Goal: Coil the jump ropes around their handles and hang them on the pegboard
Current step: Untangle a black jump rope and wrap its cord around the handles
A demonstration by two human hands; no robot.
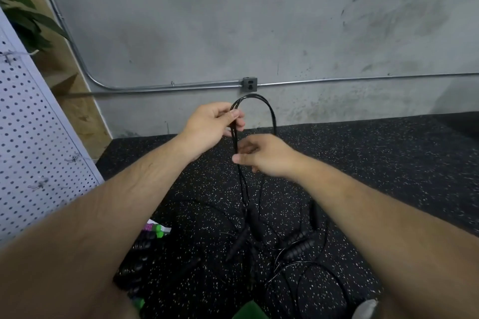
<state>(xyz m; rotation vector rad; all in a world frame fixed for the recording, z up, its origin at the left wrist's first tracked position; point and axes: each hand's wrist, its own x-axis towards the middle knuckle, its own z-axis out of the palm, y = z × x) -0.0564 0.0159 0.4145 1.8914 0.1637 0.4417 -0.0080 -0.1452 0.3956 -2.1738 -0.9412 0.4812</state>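
Observation:
I hold up a thin black jump rope (269,109) folded into a tall loop in front of the concrete wall. My left hand (212,124) pinches the doubled strands near the loop's top between thumb and fingers. My right hand (264,154) grips the strands just below, fingers curled round them. The rope's black handles (252,220) dangle beneath the hands above the floor. More black jump ropes with ribbed handles (298,243) lie tangled on the speckled rubber floor. The white pegboard (33,142) leans at the left, with small wire hooks on it.
A beaded rope with green and purple ends (154,230) lies at lower left. A metal conduit with an outlet box (249,84) runs along the wall. A leafy plant (23,15) stands behind the pegboard. A green object (250,309) sits at the bottom edge.

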